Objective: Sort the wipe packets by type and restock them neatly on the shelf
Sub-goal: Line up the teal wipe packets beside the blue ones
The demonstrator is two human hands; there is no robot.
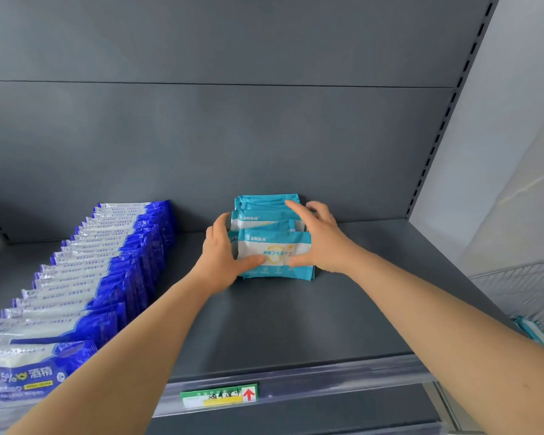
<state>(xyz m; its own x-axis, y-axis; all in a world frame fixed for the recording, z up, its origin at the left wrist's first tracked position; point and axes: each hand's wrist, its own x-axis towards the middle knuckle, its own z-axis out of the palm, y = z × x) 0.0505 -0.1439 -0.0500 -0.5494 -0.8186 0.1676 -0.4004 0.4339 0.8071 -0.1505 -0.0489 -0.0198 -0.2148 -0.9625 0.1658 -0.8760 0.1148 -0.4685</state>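
**Holding the teal wipe packets between two hands**

At the far left, a long row of blue-and-white alcohol wipe packets (85,277) stands on edge on the grey shelf (296,321). It runs from the front lip back towards the rear panel, each packet leaning on the next.

Further right, the left hand (223,252) curls round the left side of a short row of teal wipe packets (274,246). Its thumb lies flat on the face of the front packet. The teal packets stand upright near the back of the shelf, roughly mid-width and well apart from the blue row.

The right hand (321,243) clasps the same row from the other side. Its fingers reach over the tops of the rear packets, and its thumb rests on the front packet's face, near the left thumb.

Below the hands, a green-and-yellow price label (219,397) with a red arrow sits on the shelf's clear front rail.

At the far right edge, a wire basket (522,287) holds a teal-edged packet (534,332), only partly in view.
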